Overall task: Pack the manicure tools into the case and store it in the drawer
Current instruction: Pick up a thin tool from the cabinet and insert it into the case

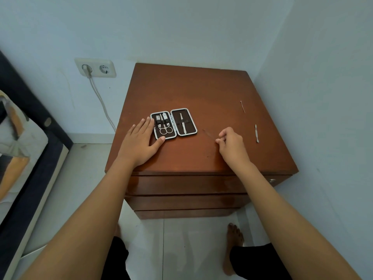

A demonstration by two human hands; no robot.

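The manicure case [173,136] lies open on the brown wooden nightstand [201,93]. Its left half holds scissors, clippers and a file; its right half holds tweezers [182,123]. My left hand [141,141] rests flat on the top, fingers and thumb touching the case's left edge. My right hand [230,144] is to the right of the case, fingertips pinched on a thin dark tool [209,134] that points toward the case. A thin pin-like tool [242,107] and a flat metal cuticle pusher [256,133] lie loose further right.
Three drawer fronts [181,184] below the top are shut, with a small knob [272,180] at the right. Walls stand behind and right of the nightstand. A socket with a plugged cable [94,67] is on the left wall, a bed [24,148] at far left.
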